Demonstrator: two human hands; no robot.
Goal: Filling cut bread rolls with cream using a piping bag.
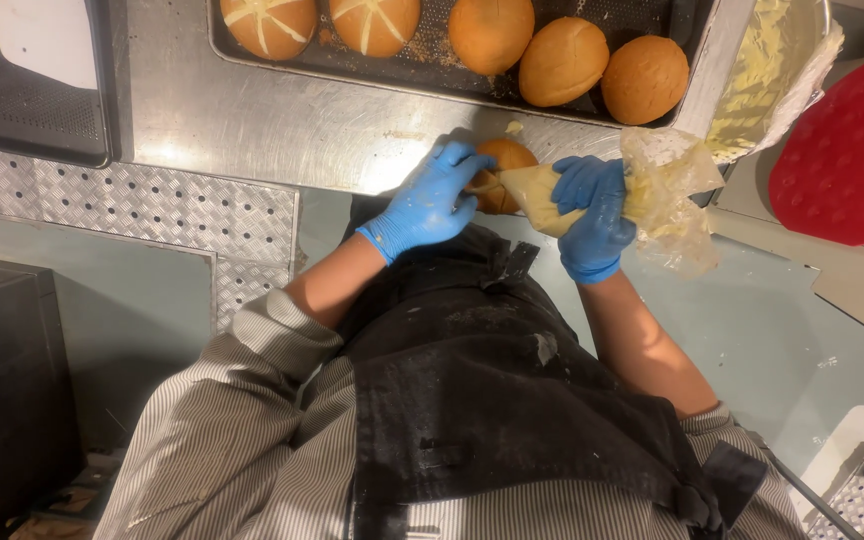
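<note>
Item: one round brown bun (505,160), held at the near edge of a steel counter (282,120), gripped from its left side by the left hand (430,203) in a blue glove, fingers curled over the crust. Touching the bun on its right: the tip of a clear piping bag (552,195) holding pale yellow cream, its narrow end pressed into the bun's side. The right hand (592,215), also blue-gloved, is closed round the bag's middle; behind that grip the bag's loose, smeared top (667,200) flares out to the right. Beyond the two hands, farther along the counter: a dark perforated baking tray (432,50) carrying five buns, three plain brown (562,60) nearest the grip and two with pale cross-cuts (372,20) to the left. Right of the right hand: a metal container lined with yellow cream (762,70), then a red dimpled object (847,150). Left of the left hand: chequer-plate metal surface (132,205). Below the hands: black apron (492,390) over striped sleeves (252,420).
</note>
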